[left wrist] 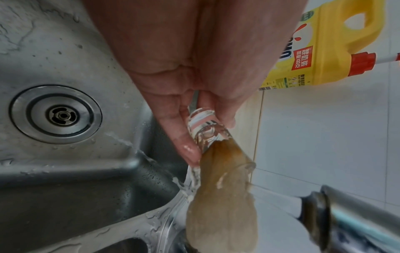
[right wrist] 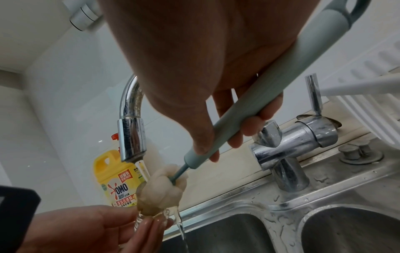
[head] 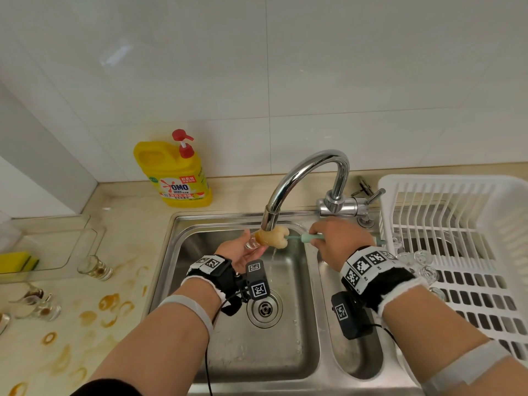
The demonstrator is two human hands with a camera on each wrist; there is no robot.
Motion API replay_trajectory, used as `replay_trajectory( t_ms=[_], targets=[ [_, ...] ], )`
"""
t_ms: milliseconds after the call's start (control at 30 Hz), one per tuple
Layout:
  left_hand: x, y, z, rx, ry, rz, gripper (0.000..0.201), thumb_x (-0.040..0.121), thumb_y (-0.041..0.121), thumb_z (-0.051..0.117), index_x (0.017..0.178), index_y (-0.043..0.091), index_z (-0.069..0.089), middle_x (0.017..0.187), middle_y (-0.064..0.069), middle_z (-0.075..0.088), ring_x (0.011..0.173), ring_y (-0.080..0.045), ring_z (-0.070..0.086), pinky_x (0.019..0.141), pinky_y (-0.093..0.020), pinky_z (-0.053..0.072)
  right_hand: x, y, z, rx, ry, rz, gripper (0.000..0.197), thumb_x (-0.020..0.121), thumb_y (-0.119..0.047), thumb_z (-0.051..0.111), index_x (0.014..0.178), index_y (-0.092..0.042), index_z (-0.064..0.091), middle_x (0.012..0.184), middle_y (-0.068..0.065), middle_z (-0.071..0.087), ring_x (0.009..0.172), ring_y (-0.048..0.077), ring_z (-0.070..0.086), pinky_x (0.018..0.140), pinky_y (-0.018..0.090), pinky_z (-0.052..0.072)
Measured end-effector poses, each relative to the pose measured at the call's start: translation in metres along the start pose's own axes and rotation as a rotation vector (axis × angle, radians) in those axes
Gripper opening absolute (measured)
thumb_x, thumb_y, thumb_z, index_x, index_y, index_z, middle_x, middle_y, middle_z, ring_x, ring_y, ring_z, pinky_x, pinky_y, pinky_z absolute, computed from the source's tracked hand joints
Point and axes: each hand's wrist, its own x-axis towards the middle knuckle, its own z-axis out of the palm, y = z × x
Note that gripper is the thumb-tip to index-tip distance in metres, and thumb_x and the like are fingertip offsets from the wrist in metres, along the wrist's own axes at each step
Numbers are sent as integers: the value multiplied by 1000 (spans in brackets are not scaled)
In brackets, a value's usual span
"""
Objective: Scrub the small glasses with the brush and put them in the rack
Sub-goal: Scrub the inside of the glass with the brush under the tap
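Observation:
My left hand (head: pixel 243 248) holds a small clear glass (left wrist: pixel 205 130) between fingers and thumb, over the left sink basin under the running faucet (head: pixel 303 184). The glass lies on its side with its mouth toward the right. My right hand (head: pixel 331 235) grips the pale green handle of the brush (right wrist: pixel 255 106). The brush's beige sponge head (head: pixel 273 237) is pushed partly into the glass's mouth, and water runs over it. Several dirty small glasses (head: pixel 95 268) stand or lie on the stained counter at the left. Clean glasses (head: pixel 423 261) lie in the white rack (head: pixel 457 190) on the right.
A yellow detergent bottle (head: pixel 177 172) stands behind the sink's left corner. A yellow sponge (head: pixel 18 261) lies in a clear tray at the far left. The faucet's lever (head: pixel 375 194) sits between the sink and rack. The drain (head: pixel 264 308) lies below my left wrist.

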Motion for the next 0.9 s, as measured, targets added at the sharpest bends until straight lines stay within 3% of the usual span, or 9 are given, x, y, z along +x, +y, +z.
replay_trajectory(
  t_ms=[100, 200, 267, 433, 533, 667, 833, 900],
  targets=[
    [3, 0, 3, 43, -3, -3, 30, 98, 26, 60, 102, -4, 60, 90, -28, 71, 86, -31, 68, 80, -36, 58, 1, 1, -2, -20, -27, -3, 25, 101, -39, 44, 118, -31, 61, 109, -3, 62, 97, 19, 61, 81, 35, 53],
    [5, 1, 6, 64, -7, 15, 25, 98, 23, 61, 103, -2, 59, 105, -28, 67, 86, -31, 69, 87, -38, 58, 2, -2, -4, -84, -48, -18, 28, 102, -40, 41, 114, -29, 63, 103, -3, 64, 90, 19, 61, 72, 32, 47],
    [6, 0, 8, 77, -11, 19, 24, 98, 22, 60, 105, -1, 58, 105, -28, 66, 87, -31, 69, 84, -37, 59, 3, -5, -5, -132, -66, -24, 27, 103, -40, 39, 112, -28, 62, 100, -4, 65, 85, 18, 59, 69, 31, 45],
    [9, -4, 7, 88, -15, 46, 31, 96, 24, 63, 116, 0, 58, 109, -28, 67, 93, -34, 72, 74, -35, 62, 11, -11, -1, -178, -110, -21, 23, 100, -36, 43, 108, -25, 62, 90, -4, 66, 81, 19, 63, 77, 37, 54],
    [9, -6, 4, 73, -19, 58, 37, 96, 24, 64, 123, 1, 57, 111, -28, 67, 93, -35, 73, 77, -37, 61, 14, -13, -1, -170, -148, -19, 23, 100, -34, 44, 109, -23, 62, 90, -1, 66, 80, 20, 64, 76, 37, 55],
    [7, -2, 0, 87, -16, 48, 39, 95, 27, 65, 122, 0, 57, 111, -28, 68, 89, -32, 75, 63, -32, 63, 15, -10, -1, -125, -125, -44, 28, 102, -41, 40, 111, -26, 62, 94, -3, 65, 84, 18, 63, 73, 33, 51],
    [4, 5, 4, 71, -8, 19, 40, 93, 28, 68, 114, -5, 59, 107, -27, 70, 96, -33, 72, 83, -36, 59, 14, -2, 1, -45, -83, -30, 27, 102, -46, 42, 109, -33, 64, 88, -9, 63, 83, 15, 61, 67, 30, 46],
    [2, 5, 4, 72, -1, 19, 38, 92, 28, 69, 109, -5, 60, 103, -27, 71, 94, -33, 72, 80, -35, 60, 13, 1, 0, -28, -59, -23, 27, 101, -48, 42, 108, -36, 66, 87, -11, 62, 83, 15, 62, 65, 29, 46]
  ],
)
